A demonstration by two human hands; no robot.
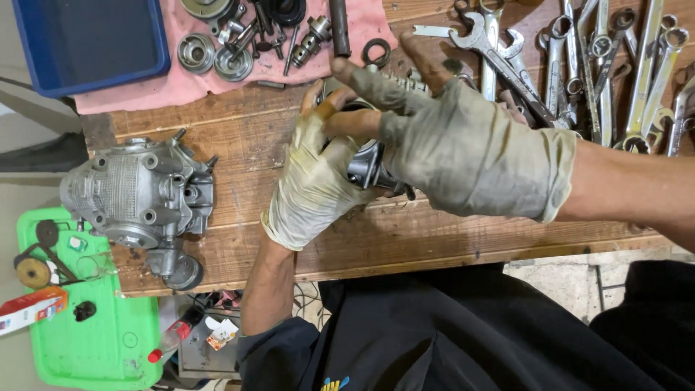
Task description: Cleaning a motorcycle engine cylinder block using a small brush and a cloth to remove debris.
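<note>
Both gloved hands, left (313, 185) and right (463, 148), clamped around a small metal part (364, 165) held above the bench (239, 152); likely heavy, rigid, oily-slick, best gripped by its round body.

Both gloved hands (grimy) (391, 156) clasp a metal part (365, 165) over the workbench (239, 137).
</note>
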